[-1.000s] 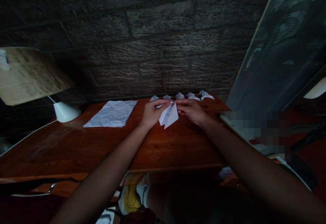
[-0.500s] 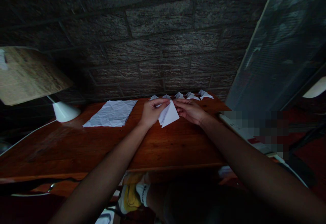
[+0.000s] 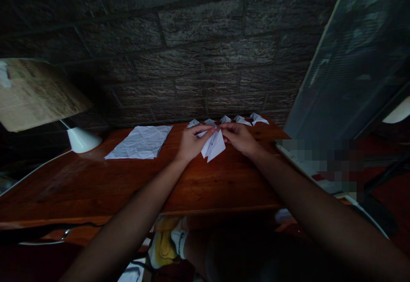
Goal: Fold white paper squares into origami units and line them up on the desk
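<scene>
It looks like a home room w/ a wooden desk at a stone-brick wall, and a lamp at the desk's left corner.

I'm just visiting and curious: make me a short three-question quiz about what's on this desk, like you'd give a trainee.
1. True or false: both the left hand and the right hand hold the folded paper.
2. Multiple choice: where does the creased flat sheet lie? A) to the left of the hands on the wooden desk; B) under the right hand; C) on the floor.
3. Fill in: the row of small folded paper pieces sits at the desk's far edge, against the ______ wall.

Key: 1. True. 2. A. 3. Brick.
</scene>
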### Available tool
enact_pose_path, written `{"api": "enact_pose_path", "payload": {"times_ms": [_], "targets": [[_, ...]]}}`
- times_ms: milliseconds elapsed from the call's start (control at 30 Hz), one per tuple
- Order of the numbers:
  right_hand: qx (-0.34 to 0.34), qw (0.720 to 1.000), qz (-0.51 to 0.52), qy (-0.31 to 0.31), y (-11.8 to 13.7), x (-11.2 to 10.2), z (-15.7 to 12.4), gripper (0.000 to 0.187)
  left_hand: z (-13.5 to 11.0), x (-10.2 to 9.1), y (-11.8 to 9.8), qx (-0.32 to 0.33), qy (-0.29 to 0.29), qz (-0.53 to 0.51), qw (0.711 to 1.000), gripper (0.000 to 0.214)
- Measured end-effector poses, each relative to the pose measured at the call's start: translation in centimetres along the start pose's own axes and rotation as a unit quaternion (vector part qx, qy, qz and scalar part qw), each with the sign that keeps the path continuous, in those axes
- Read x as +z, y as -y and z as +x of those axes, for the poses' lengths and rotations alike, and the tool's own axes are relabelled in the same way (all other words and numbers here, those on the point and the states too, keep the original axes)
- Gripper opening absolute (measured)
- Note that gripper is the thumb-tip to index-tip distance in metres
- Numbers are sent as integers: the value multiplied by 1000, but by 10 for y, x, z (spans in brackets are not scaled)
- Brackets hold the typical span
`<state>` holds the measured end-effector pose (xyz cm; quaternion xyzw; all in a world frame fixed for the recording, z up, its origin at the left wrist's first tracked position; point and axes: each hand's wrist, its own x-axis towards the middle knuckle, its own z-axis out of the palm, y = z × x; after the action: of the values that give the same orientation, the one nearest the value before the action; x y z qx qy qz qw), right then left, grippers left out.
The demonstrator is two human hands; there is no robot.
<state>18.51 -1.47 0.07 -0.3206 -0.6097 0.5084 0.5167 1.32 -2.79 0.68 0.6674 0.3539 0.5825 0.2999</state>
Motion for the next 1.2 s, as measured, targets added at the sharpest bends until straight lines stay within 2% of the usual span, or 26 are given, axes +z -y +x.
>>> {"api": "enact_pose_path", "payload": {"times_ms": [167, 300, 533, 800, 1033, 1200], "targets": [[-20, 999, -39, -21, -1, -1, 1, 23, 3, 0, 7, 2, 46, -37, 998, 24], [-34, 998, -47, -19, 0, 0, 0, 25, 5, -2, 14, -28, 54, -69, 996, 26], [36, 998, 43, 8, 2, -3, -2, 33, 5, -5, 16, -82, 53, -107, 989, 30], [61, 996, 67, -11, 1, -6, -2, 29, 5, -6, 17, -25, 66, -51, 996, 25], [105, 985, 133, 15, 8, -8, -5, 30, 5, -6, 15, -5, 85, -37, 996, 28], [101, 986, 130, 32, 9, -8, -6, 30, 5, -6, 16, 15, 93, -27, 995, 26]]}}
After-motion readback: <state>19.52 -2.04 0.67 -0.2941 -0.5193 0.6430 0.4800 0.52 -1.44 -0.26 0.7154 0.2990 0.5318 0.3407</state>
